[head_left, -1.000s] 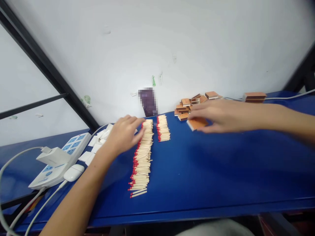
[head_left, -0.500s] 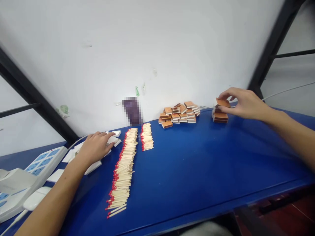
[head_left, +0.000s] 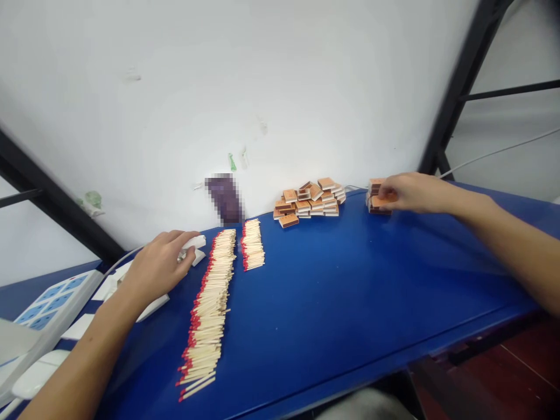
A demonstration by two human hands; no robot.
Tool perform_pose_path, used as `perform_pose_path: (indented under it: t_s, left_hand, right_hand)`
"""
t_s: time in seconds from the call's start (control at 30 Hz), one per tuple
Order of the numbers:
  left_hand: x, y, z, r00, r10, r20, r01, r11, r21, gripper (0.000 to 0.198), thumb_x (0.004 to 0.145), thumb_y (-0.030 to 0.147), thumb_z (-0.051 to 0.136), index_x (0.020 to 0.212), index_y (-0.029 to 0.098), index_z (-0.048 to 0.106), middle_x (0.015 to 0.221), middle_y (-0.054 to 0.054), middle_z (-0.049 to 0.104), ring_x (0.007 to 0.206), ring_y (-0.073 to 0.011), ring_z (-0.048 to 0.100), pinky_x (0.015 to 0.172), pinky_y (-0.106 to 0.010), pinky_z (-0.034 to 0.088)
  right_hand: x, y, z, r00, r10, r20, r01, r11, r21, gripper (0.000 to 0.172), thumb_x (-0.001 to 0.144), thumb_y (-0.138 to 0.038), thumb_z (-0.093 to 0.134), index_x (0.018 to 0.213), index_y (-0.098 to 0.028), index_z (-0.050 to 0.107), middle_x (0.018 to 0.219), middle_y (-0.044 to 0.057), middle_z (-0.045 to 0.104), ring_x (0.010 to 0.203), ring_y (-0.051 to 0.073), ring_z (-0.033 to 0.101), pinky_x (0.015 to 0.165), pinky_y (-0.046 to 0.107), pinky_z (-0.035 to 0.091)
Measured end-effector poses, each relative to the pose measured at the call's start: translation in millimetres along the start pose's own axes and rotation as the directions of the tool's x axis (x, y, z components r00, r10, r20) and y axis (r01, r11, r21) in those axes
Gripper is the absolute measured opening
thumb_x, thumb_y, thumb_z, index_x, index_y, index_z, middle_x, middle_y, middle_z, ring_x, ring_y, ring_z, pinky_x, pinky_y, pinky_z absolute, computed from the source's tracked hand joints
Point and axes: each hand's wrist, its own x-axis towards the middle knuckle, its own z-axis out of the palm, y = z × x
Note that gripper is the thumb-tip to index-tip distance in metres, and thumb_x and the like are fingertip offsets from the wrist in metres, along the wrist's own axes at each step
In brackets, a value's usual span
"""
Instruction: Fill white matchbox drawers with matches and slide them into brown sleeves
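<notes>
Small stack of orange cardboard matchboxes [head_left: 375, 199]: standing at the far right of the blue tabletop [head_left: 350, 291], close to the white wall [head_left: 280, 87] and near the foot of a slanting black metal post [head_left: 455, 87]. Being gripped from the right by the right hand [head_left: 409, 192], fingers curling narrowly around the upper boxes, forearm stretching in from the right edge of the view. Lying a little to the left, apart from the stack, a loose pile of orange cardboard matchboxes [head_left: 310, 201], some sitting flat, some tilting. Resting palm down on the other side of the table, the left hand [head_left: 157, 268], thumb and forefinger pinching narrowly on a white cardboard tray [head_left: 193, 242], wrist covering part of a scatter of similar white trays [head_left: 152, 305]. Running just beside that hand toward the near edge, a long row of red-tipped wooden matches [head_left: 209, 315], heads pointing left. Lying just right of its far end, a short row of red-tipped wooden matches [head_left: 252, 245], heads also pointing left. Leaning at the wall behind both rows, a blurred purple object [head_left: 223, 198], too indistinct for telling. Showing at the left edge, a white power strip with blue sockets [head_left: 48, 294] and, nearer the camera, a rounded white case [head_left: 30, 379].
</notes>
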Motion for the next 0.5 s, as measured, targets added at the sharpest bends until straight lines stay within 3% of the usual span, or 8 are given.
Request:
perform_pose_path:
  t_s: [0.13,0.3,0.5]
  left_hand:
    - [0,18,-7.7,0.988,0.056,-0.146,-0.077,0.987,-0.141,0.035,0.098,0.034,0.035,0.106,0.019,0.066,0.106,-0.009,0.068,0.098,-0.0267,0.063,0.087,-0.041,0.049]
    - [-2,52,-17.0,0.929,0.175,-0.327,-0.264,0.931,-0.251,0.025,0.099,0.023,0.042,0.11,0.017,0.064,0.1,-0.007,0.063,0.09,-0.0202,0.063,0.081,-0.033,0.049]
    - [-12,99,-20.0,0.855,0.399,-0.333,-0.508,0.774,-0.377,0.027,0.099,0.009,0.042,0.12,0.018,0.056,0.102,-0.007,0.063,0.086,-0.014,0.063,0.073,-0.024,0.049]
  right_hand:
    - [-1,-5,2,1.0,0.024,0.018,-0.024,1.0,-0.019,0.029,0.083,-0.05,0.06,0.085,-0.021,0.063,0.092,0.01,0.07,0.075,0.023,0.059,0.063,0.033,0.037]
    - [1,-3,6,0.999,0.041,0.011,-0.041,0.999,-0.031,0.03,0.085,-0.049,0.058,0.084,-0.02,0.065,0.092,0.013,0.07,0.074,0.023,0.058,0.062,0.034,0.037]
    - [8,8,16,0.998,0.055,-0.004,-0.055,0.998,0.015,0.03,0.084,-0.048,0.057,0.077,-0.02,0.067,0.078,0.01,0.068,0.065,0.02,0.056,0.062,0.032,0.037]
